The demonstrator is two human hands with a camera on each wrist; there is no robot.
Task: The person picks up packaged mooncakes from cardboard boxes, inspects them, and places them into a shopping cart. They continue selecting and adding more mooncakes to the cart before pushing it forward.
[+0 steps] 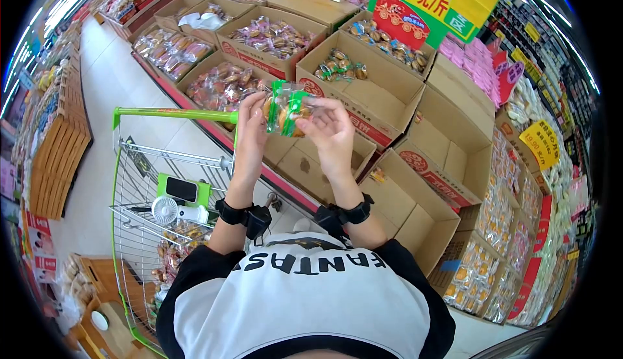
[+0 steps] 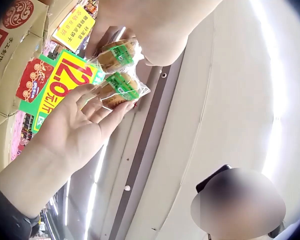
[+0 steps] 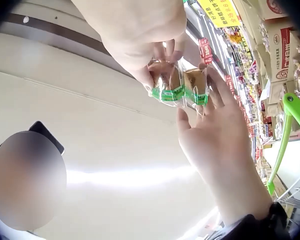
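Two round brown pastries in clear wrappers with green bands are held side by side in front of my chest. My left hand (image 1: pixel 252 125) pinches one wrapped pastry (image 2: pixel 115 56) between thumb and fingers. The other wrapped pastry (image 3: pixel 167 82) is gripped by my right hand (image 1: pixel 332 137), its thumb on the near side. In the head view the two packets overlap, green bands upright. Just beyond them is a cardboard box of red-wrapped packets (image 1: pixel 224 85). Each wrist carries a black strap.
A shopping cart (image 1: pixel 117 184) with packets, a phone (image 1: pixel 182 190) and a small white fan (image 1: pixel 165 210) stands at my left. Open cardboard boxes (image 1: pixel 448 145) fill the display ahead and right, under a green price sign (image 1: pixel 422 2). Shelves line both sides.
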